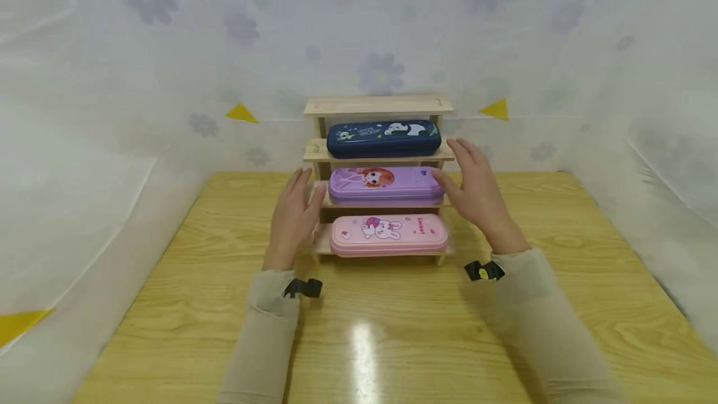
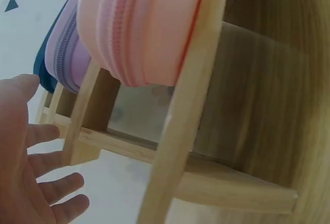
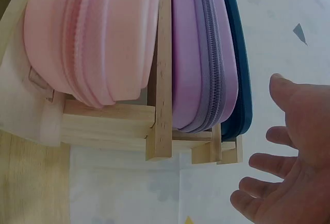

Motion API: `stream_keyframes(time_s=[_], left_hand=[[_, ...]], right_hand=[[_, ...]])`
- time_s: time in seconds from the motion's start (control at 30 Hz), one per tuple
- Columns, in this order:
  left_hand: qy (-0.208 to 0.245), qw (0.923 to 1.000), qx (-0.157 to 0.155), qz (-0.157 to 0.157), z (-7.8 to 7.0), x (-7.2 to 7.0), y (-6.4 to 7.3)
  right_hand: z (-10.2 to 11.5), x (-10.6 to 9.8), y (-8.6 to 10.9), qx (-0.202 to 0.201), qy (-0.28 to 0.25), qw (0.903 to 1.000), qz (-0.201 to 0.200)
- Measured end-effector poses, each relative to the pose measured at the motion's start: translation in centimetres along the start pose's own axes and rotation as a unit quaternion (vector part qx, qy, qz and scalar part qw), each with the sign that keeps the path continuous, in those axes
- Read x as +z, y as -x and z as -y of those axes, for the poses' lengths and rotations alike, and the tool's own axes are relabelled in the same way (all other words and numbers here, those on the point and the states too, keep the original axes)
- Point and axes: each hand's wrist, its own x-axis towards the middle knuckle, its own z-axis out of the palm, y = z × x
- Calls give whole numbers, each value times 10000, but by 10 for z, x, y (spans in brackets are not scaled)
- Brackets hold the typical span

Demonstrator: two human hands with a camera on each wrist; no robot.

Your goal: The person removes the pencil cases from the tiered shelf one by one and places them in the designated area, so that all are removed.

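A stepped wooden rack (image 1: 378, 105) carries three zippered pencil cases, one per step. The dark blue case (image 1: 367, 139) with a panda lies on the upper of these steps, the purple case (image 1: 404, 186) with a cartoon girl below it. Lowest is the pink case (image 1: 415, 239) with a rabbit. Beside the rack's left side is my left hand (image 1: 291, 223), fingers spread and holding nothing. My right hand (image 1: 477, 192) is at the right side, its thumb overlapping the purple case's end in the head view. The right wrist view shows that hand (image 3: 304, 152) apart from the cases.
The rack stands on a wood-grain table (image 1: 415, 329), towards its back edge. A pale flower-patterned sheet (image 1: 314, 17) hangs behind and along both sides. The rack's top step holds no case.
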Motion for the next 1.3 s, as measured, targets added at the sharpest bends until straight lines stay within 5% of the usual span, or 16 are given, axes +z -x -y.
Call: stream_keyframes(time_s=[0.43, 1.3], left_hand=[[1122, 9928, -339, -233, 12, 22, 4], [1978, 9779, -370, -562, 21, 43, 2]], right_hand=[[-7, 1, -15, -212, -96, 9996, 130], [-19, 4, -54, -861, -231, 9954, 363]])
